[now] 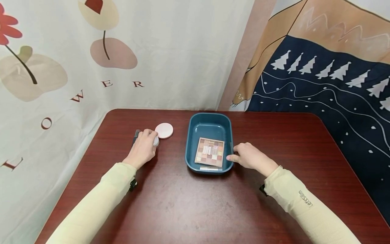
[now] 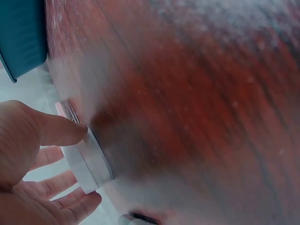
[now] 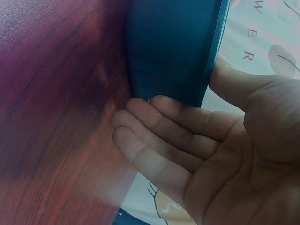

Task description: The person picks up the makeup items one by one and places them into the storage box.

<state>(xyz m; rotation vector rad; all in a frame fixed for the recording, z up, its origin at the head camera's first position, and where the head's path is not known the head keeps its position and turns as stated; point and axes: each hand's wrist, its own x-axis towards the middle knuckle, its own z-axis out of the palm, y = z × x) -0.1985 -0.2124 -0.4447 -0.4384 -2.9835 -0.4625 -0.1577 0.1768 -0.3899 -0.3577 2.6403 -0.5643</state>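
Pinching one jar [image 2: 89,161], the left hand [image 1: 141,148] sits beside one pale disc [image 1: 164,130]; the right hand [image 1: 249,156] pinches one blue tray [image 1: 210,131], one palette [image 1: 209,151] inside near that grip. The left-held jar looks white, squat, curved-edged.

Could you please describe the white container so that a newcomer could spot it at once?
On the dark red table, look left of the blue tray to the left hand. In its grip is the white container. It is white and held, unlike the pale pink disc lying on the table just beyond.
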